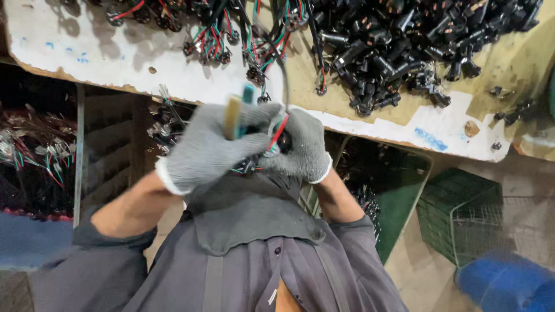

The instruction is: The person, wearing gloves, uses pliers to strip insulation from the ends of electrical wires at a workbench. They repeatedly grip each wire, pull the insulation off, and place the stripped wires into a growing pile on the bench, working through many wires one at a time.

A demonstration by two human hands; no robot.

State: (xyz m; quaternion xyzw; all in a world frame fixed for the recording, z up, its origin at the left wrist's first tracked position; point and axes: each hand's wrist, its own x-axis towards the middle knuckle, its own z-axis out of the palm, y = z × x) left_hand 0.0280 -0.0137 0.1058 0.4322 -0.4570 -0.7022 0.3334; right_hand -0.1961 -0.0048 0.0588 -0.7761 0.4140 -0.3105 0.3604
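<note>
Both gloved hands meet at chest height, left hand (205,147) and right hand (303,147) fisted, forearms bare.

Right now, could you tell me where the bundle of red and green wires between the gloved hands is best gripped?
A judgement: grip the wire bundle on its bare stretch just above the right hand, coming from the bench side. There the strands run together and straight; lower down they are hidden inside both gloves, and the left hand with its tool blocks the other side.
</note>
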